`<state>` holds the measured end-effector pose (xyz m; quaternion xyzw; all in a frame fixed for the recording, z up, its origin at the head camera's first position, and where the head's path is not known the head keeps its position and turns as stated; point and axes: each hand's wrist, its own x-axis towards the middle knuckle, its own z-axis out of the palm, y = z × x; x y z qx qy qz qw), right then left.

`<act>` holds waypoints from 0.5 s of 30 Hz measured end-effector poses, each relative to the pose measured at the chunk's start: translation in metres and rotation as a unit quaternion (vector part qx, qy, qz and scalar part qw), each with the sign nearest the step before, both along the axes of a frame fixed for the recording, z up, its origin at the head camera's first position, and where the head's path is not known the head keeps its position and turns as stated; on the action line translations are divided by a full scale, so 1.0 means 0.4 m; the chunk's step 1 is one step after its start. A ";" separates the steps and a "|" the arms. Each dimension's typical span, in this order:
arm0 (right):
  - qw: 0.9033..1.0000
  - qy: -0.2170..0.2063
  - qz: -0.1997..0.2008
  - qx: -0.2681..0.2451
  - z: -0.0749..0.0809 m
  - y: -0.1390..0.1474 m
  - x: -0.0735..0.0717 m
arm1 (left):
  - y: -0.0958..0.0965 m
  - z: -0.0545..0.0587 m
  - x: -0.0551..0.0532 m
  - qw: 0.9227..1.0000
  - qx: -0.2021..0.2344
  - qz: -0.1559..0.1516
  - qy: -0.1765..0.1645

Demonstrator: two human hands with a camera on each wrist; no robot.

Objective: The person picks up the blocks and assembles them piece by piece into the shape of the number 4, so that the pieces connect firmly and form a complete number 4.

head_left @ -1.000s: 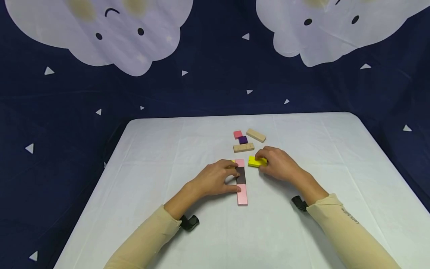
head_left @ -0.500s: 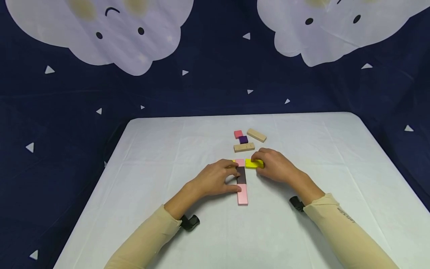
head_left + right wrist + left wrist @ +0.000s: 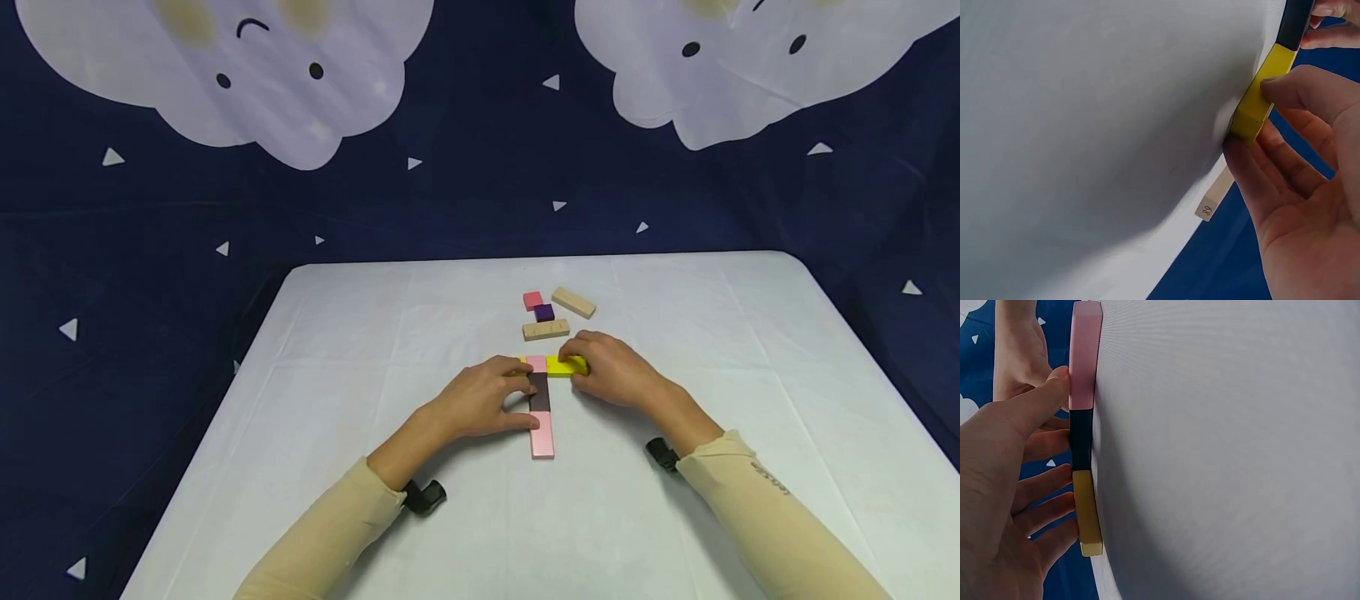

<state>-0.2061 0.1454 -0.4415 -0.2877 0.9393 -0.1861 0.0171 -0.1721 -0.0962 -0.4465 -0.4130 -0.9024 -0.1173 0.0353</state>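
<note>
Bench (image 3: 600, 525): white, carrying all the blocks.
Right sleeve (image 3: 780, 512): lettering, too small to read.
Left hand (image 3: 478, 398): fingers spread, resting on the block column (image 3: 541, 397); should steady it without pushing.
Right hand (image 3: 615, 367): fingers pinching the yellow block.
Yellow block (image 3: 558, 367): against the far pink block (image 3: 536, 363); best slid flat, square, gently.
Wooden block (image 3: 1209, 207): end reads "89", or "68" inverted.

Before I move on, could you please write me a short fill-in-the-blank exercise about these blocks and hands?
The right hand pinches a bright ____ block.
The left hand's ____ touches the nearer pink block.
Farther off, ____ uncoloured wooden blocks lie on the white tabletop.

Missing words: yellow; thumb; two.
</note>
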 end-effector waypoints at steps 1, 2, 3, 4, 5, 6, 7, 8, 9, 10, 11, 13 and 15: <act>1.000 -0.001 0.000 0.000 0.000 0.000 0.000 | 0.000 0.000 0.000 1.000 0.000 0.000 0.001; 1.000 -0.002 0.000 0.000 -0.001 0.000 0.000 | 0.000 -0.001 0.000 1.000 0.001 0.000 0.001; 1.000 -0.004 0.001 -0.001 -0.001 0.000 0.000 | 0.000 -0.001 0.001 1.000 0.000 0.000 0.001; 1.000 -0.005 0.000 -0.002 -0.001 0.000 0.000 | -0.001 -0.002 0.000 1.000 0.000 0.000 0.001; 1.000 -0.006 0.000 -0.001 -0.001 0.000 -0.001 | -0.001 -0.002 0.000 1.000 0.000 -0.001 0.000; 1.000 -0.007 0.000 -0.001 -0.001 -0.001 -0.001 | -0.001 -0.003 0.000 1.000 0.001 -0.001 -0.001; 1.000 -0.008 -0.001 0.000 -0.001 -0.001 0.000 | -0.001 -0.003 0.001 1.000 0.001 -0.001 -0.001; 1.000 -0.007 -0.002 -0.001 -0.002 0.000 -0.001 | -0.001 -0.003 0.000 1.000 0.001 -0.002 -0.002; 1.000 -0.006 -0.002 0.000 -0.002 0.000 -0.001 | -0.001 -0.004 0.000 1.000 0.002 -0.002 -0.003; 1.000 -0.005 -0.002 0.001 -0.003 0.001 -0.001 | 0.000 -0.003 0.000 1.000 0.002 -0.002 -0.004; 1.000 -0.005 -0.002 0.001 -0.003 0.001 -0.001 | 0.000 -0.003 0.000 1.000 0.003 -0.001 -0.004; 1.000 -0.004 -0.002 0.001 -0.003 0.001 -0.001 | 0.000 -0.001 0.001 1.000 0.002 0.000 -0.005; 1.000 -0.005 -0.001 0.000 -0.002 0.002 -0.001 | 0.001 0.000 0.001 1.000 0.002 0.001 -0.005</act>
